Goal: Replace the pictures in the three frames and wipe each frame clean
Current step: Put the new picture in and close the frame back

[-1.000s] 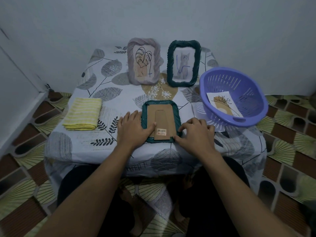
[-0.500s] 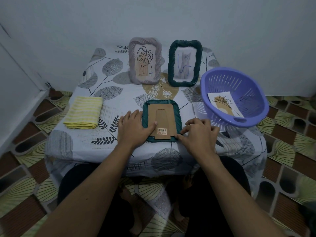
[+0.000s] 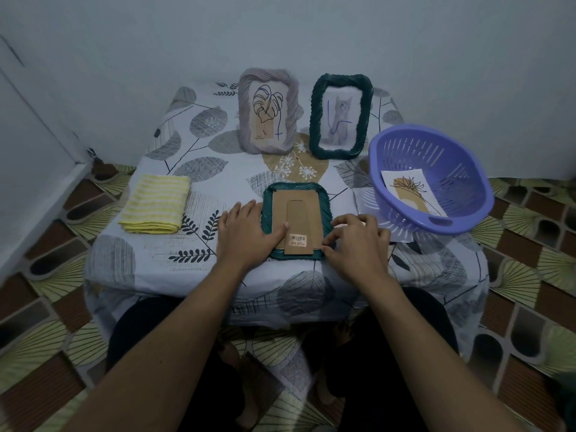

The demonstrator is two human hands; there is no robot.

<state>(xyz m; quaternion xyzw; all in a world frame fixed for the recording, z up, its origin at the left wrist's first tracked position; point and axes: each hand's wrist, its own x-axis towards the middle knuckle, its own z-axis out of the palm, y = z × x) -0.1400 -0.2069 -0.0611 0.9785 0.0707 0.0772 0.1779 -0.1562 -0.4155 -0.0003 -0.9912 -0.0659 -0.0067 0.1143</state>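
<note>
Counting three frames: grey frame [image 3: 268, 110] and upright green frame [image 3: 341, 116] standing, face-down green frame [image 3: 296, 221] lying flat. Also counting one yellow cloth [image 3: 156, 204], one purple basket [image 3: 461, 182], one loose picture [image 3: 411, 193], two hands: left hand [image 3: 246, 235], right hand [image 3: 355, 244].

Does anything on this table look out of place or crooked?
The purple basket sits tilted at the table's right edge and seems to overhang it, a loose sheet pinned under it. The green frame lying face down is just mid-task.

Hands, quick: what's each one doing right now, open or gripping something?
Left hand: open, lying flat, pressing the face-down frame.
Right hand: fingers curled, pinching that frame's lower right corner.
</note>
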